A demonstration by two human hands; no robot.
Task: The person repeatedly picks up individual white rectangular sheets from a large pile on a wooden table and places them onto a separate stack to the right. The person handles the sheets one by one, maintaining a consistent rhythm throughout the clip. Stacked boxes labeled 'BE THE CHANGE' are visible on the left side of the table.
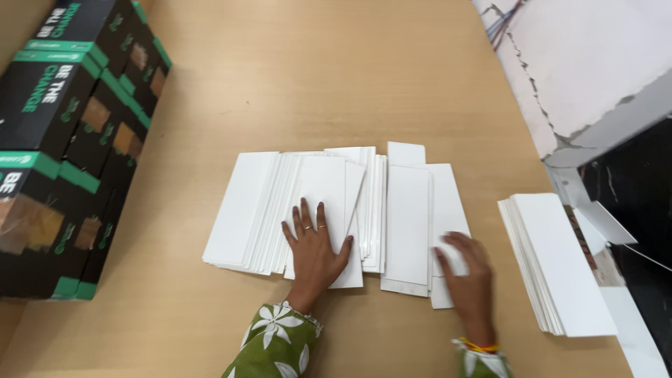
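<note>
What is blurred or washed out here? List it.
Head view: the right hand is motion-blurred, the left hand sharp on the fanned white cards; soft even light, faint shadows; the white cards lose edge detail; mild wide-angle stretching at the black-and-green boxes.

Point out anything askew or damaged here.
The white cards under the left hand and right hand are fanned unevenly, some tilted, unlike the tidy stack at right. The wall at the upper right shows cracks.

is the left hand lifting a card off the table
No, the left hand lies flat, palm down, on the spread white cards.
</note>
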